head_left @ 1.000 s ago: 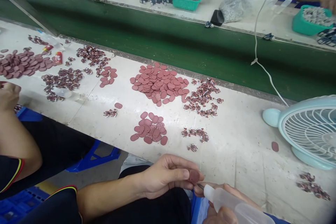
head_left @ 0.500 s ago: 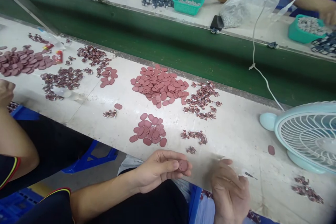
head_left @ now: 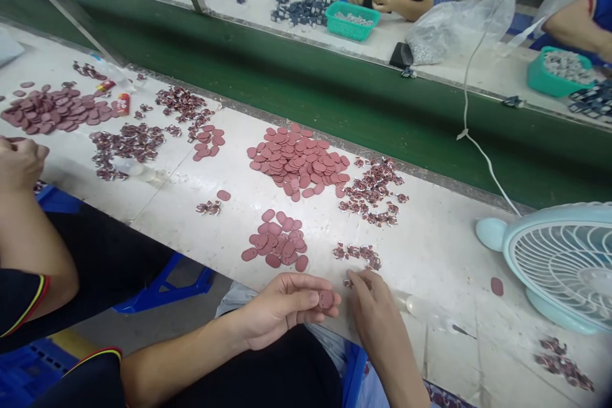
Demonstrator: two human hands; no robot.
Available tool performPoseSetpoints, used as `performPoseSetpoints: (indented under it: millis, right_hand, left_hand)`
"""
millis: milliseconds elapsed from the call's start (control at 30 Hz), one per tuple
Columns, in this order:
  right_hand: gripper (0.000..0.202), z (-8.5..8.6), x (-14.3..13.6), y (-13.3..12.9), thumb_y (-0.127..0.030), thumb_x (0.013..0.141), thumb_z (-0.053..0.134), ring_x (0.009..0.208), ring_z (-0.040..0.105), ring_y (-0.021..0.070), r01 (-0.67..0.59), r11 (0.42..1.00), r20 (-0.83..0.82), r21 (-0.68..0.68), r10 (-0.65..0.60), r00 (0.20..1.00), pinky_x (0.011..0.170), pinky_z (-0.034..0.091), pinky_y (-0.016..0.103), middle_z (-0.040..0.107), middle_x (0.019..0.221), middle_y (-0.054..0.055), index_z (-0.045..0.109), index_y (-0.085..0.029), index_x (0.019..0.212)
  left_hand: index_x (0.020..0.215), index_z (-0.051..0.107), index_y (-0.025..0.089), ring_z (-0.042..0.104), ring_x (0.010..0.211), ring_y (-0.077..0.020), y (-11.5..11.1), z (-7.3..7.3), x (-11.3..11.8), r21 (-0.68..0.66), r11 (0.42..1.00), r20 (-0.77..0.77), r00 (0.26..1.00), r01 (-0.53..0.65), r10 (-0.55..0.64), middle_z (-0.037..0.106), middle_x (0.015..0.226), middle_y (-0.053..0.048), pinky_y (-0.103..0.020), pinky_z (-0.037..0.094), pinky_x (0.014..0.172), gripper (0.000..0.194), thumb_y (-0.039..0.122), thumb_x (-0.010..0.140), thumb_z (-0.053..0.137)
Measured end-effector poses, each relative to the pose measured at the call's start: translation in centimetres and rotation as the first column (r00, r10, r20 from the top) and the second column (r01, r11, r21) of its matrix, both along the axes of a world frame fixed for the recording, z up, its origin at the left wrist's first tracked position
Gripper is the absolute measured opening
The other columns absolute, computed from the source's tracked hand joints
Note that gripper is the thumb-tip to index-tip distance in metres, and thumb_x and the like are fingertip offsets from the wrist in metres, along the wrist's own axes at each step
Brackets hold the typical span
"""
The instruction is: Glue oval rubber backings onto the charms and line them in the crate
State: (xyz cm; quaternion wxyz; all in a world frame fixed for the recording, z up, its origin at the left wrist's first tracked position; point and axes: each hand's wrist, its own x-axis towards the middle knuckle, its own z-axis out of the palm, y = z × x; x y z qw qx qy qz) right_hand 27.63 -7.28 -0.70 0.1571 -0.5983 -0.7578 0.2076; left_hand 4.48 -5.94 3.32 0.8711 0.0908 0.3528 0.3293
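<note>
Between the thumb and fingers of my left hand [head_left: 287,303] is a reddish-brown oval disc [head_left: 326,299], with small dark holes in its upward face. My right hand [head_left: 375,306] is lowered to the table just right of it, fingers bent together at a small brown-and-white part [head_left: 347,282]; the fingertips partly hide what they pinch. Behind that lies a short row of similar parts [head_left: 357,254]. A small pile of oval discs [head_left: 276,239] is beyond my left hand. On its side, right of my right hand, rests a clear bottle with a thin dark tip [head_left: 433,313].
A larger disc pile [head_left: 301,156] and a heap of small parts [head_left: 375,188] lie farther back. At right stands a pale blue fan [head_left: 564,261], its white cord [head_left: 482,146] hanging down. A neighbour's arm [head_left: 33,236] is at left. People work across the green divider [head_left: 287,70].
My right hand has moved left from beside the bottle to the small part, uncovering the bottle. My left hand still holds the disc. The view has shifted slightly.
</note>
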Motion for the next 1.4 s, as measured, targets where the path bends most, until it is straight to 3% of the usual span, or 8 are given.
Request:
performPoseSetpoints:
  millis: [133,200,367,500,700,900,1033,1400]
  right_hand:
    - [0.020,1.1,0.7,-0.5,-0.031,0.099,0.050,0.080,0.069,0.0225,0.031,0.998,-0.033,-0.062,-0.033,0.999,0.073,0.059,0.038,0.069,0.094,0.008,0.068,-0.023,0.101]
    - [0.021,2.3,0.5,-1.4,-0.042,0.096,0.059,0.068,0.069,0.0203,0.162,0.972,-0.144,-0.170,-0.188,0.972,0.062,0.058,0.033,0.070,0.083,0.004,0.067,-0.023,0.092]
    - [0.032,6.2,-2.3,-4.2,-0.053,0.080,0.077,0.056,0.067,0.0177,0.323,0.738,-0.566,-0.592,-0.666,0.486,0.053,0.056,0.027,0.071,0.069,0.002,0.069,-0.021,0.082]
    - [0.030,8.3,-5.4,-4.6,-0.048,0.076,0.082,0.056,0.063,0.0140,0.384,0.682,-0.602,-0.622,-0.730,0.323,0.057,0.056,0.024,0.069,0.065,0.000,0.068,-0.022,0.080]
    - [0.029,8.5,-5.9,-4.0,-0.047,0.076,0.083,0.058,0.063,0.0122,0.370,0.679,-0.600,-0.634,-0.734,0.317,0.057,0.054,0.020,0.069,0.069,0.000,0.071,-0.022,0.084]
    - [0.026,8.5,-5.3,-3.8,-0.047,0.077,0.082,0.063,0.066,0.0151,0.358,0.735,-0.607,-0.576,-0.678,0.414,0.060,0.057,0.023,0.073,0.073,0.004,0.080,-0.023,0.087]
    - [0.029,9.2,-5.0,-3.2,-0.049,0.075,0.084,0.064,0.066,0.0146,0.298,0.703,-0.593,-0.646,-0.708,0.384,0.062,0.058,0.022,0.075,0.076,0.004,0.081,-0.023,0.088]
    - [0.035,9.0,-5.0,-3.0,-0.052,0.074,0.085,0.068,0.069,0.0188,0.292,0.687,-0.580,-0.665,-0.722,0.378,0.067,0.061,0.029,0.076,0.077,0.007,0.080,-0.021,0.089]
  left_hand:
    - [0.105,0.080,0.014,0.077,0.098,-0.0208,-0.1,0.2,0.2,0.008,1.000,0.012,1.000,0.022,-0.022,0.080,0.110,-0.014,-0.024,0.056,0.084,0.027,0.026,0.081,0.085]
    - [0.104,0.080,0.015,0.077,0.097,-0.0208,-0.3,0.2,0.4,0.026,0.999,0.016,0.999,0.041,-0.041,0.080,0.110,-0.014,-0.025,0.056,0.083,0.027,0.026,0.080,0.085]
    - [0.104,0.081,0.016,0.076,0.096,-0.0215,-0.4,0.1,0.9,0.137,0.983,-0.075,0.991,0.123,-0.113,0.080,0.107,-0.013,-0.027,0.056,0.081,0.026,0.026,0.080,0.085]
    - [0.104,0.082,0.017,0.076,0.094,-0.0217,-0.5,0.2,1.2,0.184,0.968,-0.112,0.982,0.169,-0.151,0.082,0.101,-0.011,-0.031,0.057,0.086,0.029,0.025,0.077,0.086]
    - [0.105,0.081,0.017,0.077,0.099,-0.0224,-0.5,0.4,1.3,0.194,0.967,-0.084,0.985,0.164,-0.151,0.082,0.104,-0.010,-0.034,0.057,0.094,0.029,0.024,0.077,0.086]
    - [0.096,0.079,0.016,0.076,0.091,-0.0194,-0.8,0.4,1.6,0.185,0.980,-0.055,0.996,0.078,-0.069,0.082,0.098,-0.008,-0.030,0.057,0.086,0.025,0.022,0.074,0.089]
    - [0.075,0.077,0.012,0.072,0.072,-0.0151,-0.9,0.1,1.7,0.200,0.977,-0.152,0.987,0.081,-0.051,0.079,0.076,-0.007,-0.025,0.054,0.072,0.020,0.028,0.073,0.089]
    - [0.075,0.080,0.014,0.073,0.078,-0.0188,-1.0,0.5,1.9,0.254,0.966,-0.149,0.989,0.054,-0.016,0.080,0.083,-0.009,-0.030,0.055,0.077,0.017,0.029,0.076,0.087]
